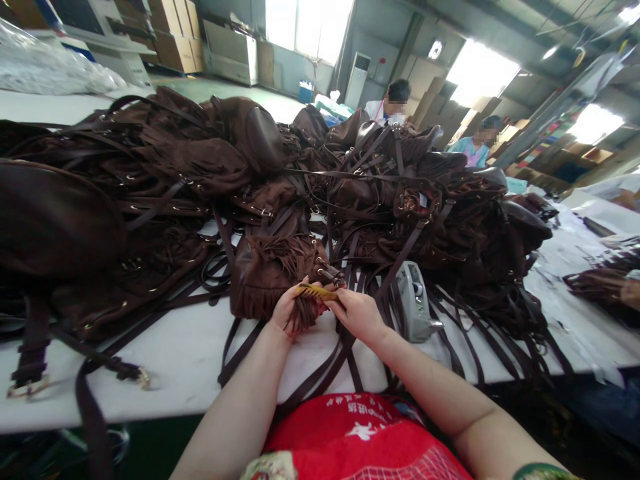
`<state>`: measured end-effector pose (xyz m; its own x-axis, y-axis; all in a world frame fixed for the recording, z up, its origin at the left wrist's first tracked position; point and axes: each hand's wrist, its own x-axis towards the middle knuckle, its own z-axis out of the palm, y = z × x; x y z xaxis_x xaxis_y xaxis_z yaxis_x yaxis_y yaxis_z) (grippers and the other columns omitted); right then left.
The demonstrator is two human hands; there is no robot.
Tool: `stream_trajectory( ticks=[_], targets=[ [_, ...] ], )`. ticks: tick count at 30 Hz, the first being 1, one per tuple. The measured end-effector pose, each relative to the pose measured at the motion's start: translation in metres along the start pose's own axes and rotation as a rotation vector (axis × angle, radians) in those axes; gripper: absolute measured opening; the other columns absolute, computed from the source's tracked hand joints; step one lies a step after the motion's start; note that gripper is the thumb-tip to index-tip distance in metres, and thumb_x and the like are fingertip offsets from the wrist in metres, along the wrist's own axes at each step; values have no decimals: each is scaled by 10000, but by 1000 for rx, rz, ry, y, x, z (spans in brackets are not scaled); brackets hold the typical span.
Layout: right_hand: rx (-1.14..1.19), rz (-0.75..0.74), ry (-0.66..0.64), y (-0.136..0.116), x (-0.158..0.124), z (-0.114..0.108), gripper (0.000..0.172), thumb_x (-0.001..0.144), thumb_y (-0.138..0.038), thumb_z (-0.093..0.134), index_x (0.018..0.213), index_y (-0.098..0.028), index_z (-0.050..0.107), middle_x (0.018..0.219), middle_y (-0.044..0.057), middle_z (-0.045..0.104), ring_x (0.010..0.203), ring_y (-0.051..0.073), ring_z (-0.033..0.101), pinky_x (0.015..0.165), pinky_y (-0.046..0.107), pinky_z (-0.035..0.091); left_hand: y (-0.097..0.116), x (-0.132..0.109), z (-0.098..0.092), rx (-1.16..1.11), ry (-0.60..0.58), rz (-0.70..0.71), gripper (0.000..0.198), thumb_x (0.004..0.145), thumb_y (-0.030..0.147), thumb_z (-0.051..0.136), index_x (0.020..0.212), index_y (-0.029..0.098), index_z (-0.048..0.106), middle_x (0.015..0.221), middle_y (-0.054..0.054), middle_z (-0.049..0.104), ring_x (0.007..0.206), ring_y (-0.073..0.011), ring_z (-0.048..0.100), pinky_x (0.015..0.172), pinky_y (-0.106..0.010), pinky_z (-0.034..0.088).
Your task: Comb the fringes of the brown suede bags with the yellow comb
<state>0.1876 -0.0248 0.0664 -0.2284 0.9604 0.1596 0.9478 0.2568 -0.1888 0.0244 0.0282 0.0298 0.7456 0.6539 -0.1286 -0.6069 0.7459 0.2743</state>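
Observation:
A dark brown fringed bag [263,280] lies on its side in front of me, its mouth turned toward my hands. My right hand [361,313] is closed on one end of a yellow comb [316,292], whose teeth point down toward the fringe. My left hand [283,312] is closed at the bag's edge, around some of the brown fringe [304,317], with its fingertips near the comb's other end. The comb and the bag hide part of the left fingers. A bit of red lining shows between the hands.
Heaps of similar brown bags [190,147] cover the white table [170,373] left, behind and right. Loose straps [320,373] trail toward me. A grey device [413,303] stands right of my right hand. Two people [477,148] are beyond the heap.

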Motion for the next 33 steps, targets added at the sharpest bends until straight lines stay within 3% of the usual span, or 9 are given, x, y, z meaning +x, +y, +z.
stream_trajectory(
  ticks=[3,6,13,18,23,25,28,30,33],
  targets=[
    [-26,-24,-89,1,-3,7,327,931,-445,435,829,-176,589,765,47,674,663,151,601,579,243,306,0,-1,1,-22,-59,-38,305,908,380,397,788,142,545,1156,-167,617,982,-246,641,878,-399,491],
    [13,-173,-230,-1,-17,7,336,898,-473,480,787,-178,600,731,35,667,626,138,578,553,238,284,0,-3,5,-37,-128,-72,323,889,417,415,737,156,529,1227,-177,578,1188,-294,525,1034,-462,357],
    [225,-335,-445,-1,-28,-22,401,831,-524,557,688,-150,588,583,-19,551,502,76,406,476,215,217,-1,-7,16,-6,-135,-91,322,884,410,425,717,157,533,1215,-190,581,1293,-296,415,1133,-430,189],
    [317,-257,-519,-5,-35,-26,391,812,-511,586,675,-145,580,547,-50,469,482,61,362,446,196,212,-4,-6,15,20,-103,-52,316,889,382,441,676,161,518,1170,-180,606,1261,-282,458,1125,-421,229],
    [572,-494,-636,-16,-51,-20,466,698,-564,679,567,-154,501,485,-86,365,449,46,315,429,183,225,2,5,4,3,27,49,295,898,316,449,649,166,500,1052,-156,655,1126,-249,577,1025,-399,387],
    [680,-418,-545,-11,-47,-24,447,727,-547,659,585,-152,506,501,-80,383,464,50,329,436,180,247,2,8,1,52,79,38,290,890,311,466,642,166,501,999,-145,671,1028,-229,628,936,-362,456],
    [872,-162,-253,8,-30,-40,327,830,-459,573,781,-135,581,658,-24,535,576,86,460,519,188,363,-7,6,2,289,189,18,286,859,348,519,635,170,525,816,-99,689,798,-212,670,766,-333,510],
    [918,-44,-61,23,-20,-51,305,812,-422,606,912,-136,580,800,19,601,684,123,528,603,216,426,-16,-2,3,592,289,79,333,850,406,515,615,173,557,714,-85,682,690,-210,648,692,-326,499],
    [821,96,91,37,-12,-59,369,721,-364,707,976,-157,540,818,19,609,672,129,534,598,227,443,-29,-28,6,1144,438,179,477,856,512,439,553,186,611,643,-83,661,671,-221,607,714,-332,463]
  ],
)
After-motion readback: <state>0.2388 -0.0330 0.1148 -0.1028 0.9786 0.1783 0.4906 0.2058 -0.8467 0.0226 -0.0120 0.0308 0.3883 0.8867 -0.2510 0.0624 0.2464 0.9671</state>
